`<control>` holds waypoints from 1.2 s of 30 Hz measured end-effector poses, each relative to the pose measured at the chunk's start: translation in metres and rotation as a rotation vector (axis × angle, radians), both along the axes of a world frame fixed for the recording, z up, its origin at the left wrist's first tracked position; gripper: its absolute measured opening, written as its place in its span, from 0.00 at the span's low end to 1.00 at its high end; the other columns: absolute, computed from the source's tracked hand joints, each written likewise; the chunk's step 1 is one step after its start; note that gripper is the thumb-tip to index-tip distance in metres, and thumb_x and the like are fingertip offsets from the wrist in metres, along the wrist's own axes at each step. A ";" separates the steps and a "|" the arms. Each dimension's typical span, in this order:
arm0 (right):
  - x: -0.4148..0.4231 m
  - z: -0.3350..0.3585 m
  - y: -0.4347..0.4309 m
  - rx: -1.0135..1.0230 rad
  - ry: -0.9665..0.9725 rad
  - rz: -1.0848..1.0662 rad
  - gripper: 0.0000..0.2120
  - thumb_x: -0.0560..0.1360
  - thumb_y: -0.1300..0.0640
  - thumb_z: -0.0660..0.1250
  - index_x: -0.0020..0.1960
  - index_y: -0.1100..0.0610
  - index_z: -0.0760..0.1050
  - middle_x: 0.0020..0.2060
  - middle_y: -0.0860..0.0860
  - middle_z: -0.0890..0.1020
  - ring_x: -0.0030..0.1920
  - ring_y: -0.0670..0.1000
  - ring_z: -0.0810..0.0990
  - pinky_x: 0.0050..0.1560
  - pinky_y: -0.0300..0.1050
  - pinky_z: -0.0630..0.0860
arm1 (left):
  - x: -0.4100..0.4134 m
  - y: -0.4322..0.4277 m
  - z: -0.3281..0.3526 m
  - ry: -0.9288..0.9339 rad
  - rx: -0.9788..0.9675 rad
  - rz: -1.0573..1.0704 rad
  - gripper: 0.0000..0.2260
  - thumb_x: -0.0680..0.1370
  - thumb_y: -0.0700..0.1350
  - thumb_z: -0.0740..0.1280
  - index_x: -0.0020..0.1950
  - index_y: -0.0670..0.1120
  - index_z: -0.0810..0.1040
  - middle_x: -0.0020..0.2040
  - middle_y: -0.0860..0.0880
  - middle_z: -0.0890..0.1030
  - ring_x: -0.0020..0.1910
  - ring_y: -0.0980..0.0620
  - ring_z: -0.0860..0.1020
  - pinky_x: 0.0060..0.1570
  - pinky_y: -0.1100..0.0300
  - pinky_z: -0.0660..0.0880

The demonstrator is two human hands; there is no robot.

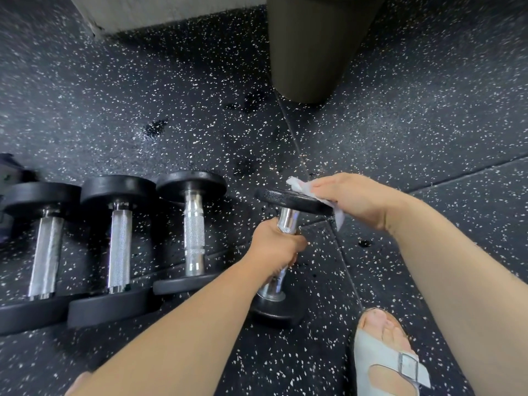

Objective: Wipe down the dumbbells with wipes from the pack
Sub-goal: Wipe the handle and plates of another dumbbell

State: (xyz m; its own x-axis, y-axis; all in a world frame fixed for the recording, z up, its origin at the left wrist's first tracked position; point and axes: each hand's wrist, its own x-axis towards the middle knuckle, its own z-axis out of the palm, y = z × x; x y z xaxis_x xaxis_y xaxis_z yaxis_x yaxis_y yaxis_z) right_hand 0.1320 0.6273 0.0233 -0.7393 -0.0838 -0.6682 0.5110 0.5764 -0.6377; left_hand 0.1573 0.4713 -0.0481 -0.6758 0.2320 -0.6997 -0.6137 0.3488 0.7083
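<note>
My left hand (274, 247) grips the chrome handle of a black-ended dumbbell (285, 200), tilted with its near end on the floor. My right hand (351, 200) presses a white wipe (300, 184) onto the dumbbell's far end plate, fingers curled over it. Three more dumbbells lie side by side on the floor to the left: one nearest (194, 232), a middle one (120, 247) and a far-left one (45, 250). The pack of wipes is not visible.
The floor is black speckled rubber (428, 124) with a few wet patches. A dark cylindrical bin (311, 47) stands ahead. A grey block (160, 12) sits at the top left. My sandalled foot (385, 352) is at the lower right. A dark object (8, 170) shows at the left edge.
</note>
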 end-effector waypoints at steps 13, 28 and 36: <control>-0.026 0.033 -0.051 -0.125 -0.003 0.150 0.13 0.78 0.55 0.61 0.57 0.51 0.81 0.48 0.54 0.83 0.38 0.47 0.75 0.41 0.40 0.71 | 0.001 -0.007 0.003 0.056 0.039 -0.015 0.07 0.69 0.33 0.66 0.36 0.42 0.70 0.29 0.41 0.71 0.22 0.51 0.66 0.25 0.64 0.65; -0.009 0.017 -0.017 0.151 -0.046 0.045 0.14 0.78 0.56 0.55 0.35 0.58 0.68 0.28 0.54 0.78 0.34 0.55 0.74 0.38 0.46 0.64 | -0.005 -0.009 0.001 -0.046 0.013 0.081 0.10 0.70 0.33 0.68 0.36 0.43 0.69 0.24 0.45 0.72 0.17 0.53 0.66 0.22 0.65 0.65; 0.003 0.004 -0.004 0.392 0.318 -0.208 0.14 0.75 0.63 0.60 0.55 0.47 0.74 0.50 0.48 0.80 0.37 0.50 0.76 0.33 0.42 0.71 | -0.007 -0.008 -0.003 -0.098 0.037 0.160 0.10 0.69 0.32 0.68 0.40 0.44 0.69 0.24 0.49 0.72 0.22 0.53 0.69 0.25 0.62 0.68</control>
State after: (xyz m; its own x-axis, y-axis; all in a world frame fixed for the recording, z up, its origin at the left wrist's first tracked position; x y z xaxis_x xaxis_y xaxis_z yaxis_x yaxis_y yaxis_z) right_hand 0.1346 0.6232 0.0274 -0.8843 0.2964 -0.3607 0.4568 0.7092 -0.5369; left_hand 0.1504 0.4629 -0.0509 -0.6351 0.1538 -0.7570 -0.7260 0.2161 0.6529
